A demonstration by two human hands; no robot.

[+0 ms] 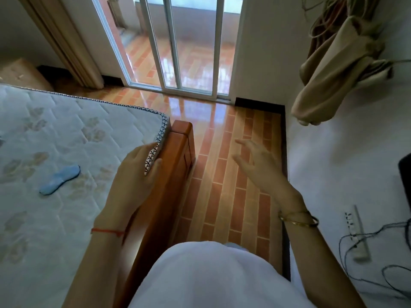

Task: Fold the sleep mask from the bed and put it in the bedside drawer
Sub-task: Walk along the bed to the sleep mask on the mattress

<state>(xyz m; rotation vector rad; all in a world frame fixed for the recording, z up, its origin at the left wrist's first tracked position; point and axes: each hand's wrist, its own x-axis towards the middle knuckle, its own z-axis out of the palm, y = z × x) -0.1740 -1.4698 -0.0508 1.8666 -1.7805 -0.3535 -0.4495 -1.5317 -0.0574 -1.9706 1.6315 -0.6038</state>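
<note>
A light blue sleep mask lies flat and unfolded on the white quilted mattress at the left. My left hand rests on the mattress's right edge, fingers and thumb around its patterned piping, a hand's width to the right of the mask. My right hand hangs in the air over the floor between bed and wall, fingers spread and holding nothing. No bedside drawer is in view.
An orange wooden bed frame runs along the mattress side. Tiled floor forms a narrow aisle to a white wall. Glass sliding doors stand ahead. A power strip with cables and a hanging beige bag are on the right.
</note>
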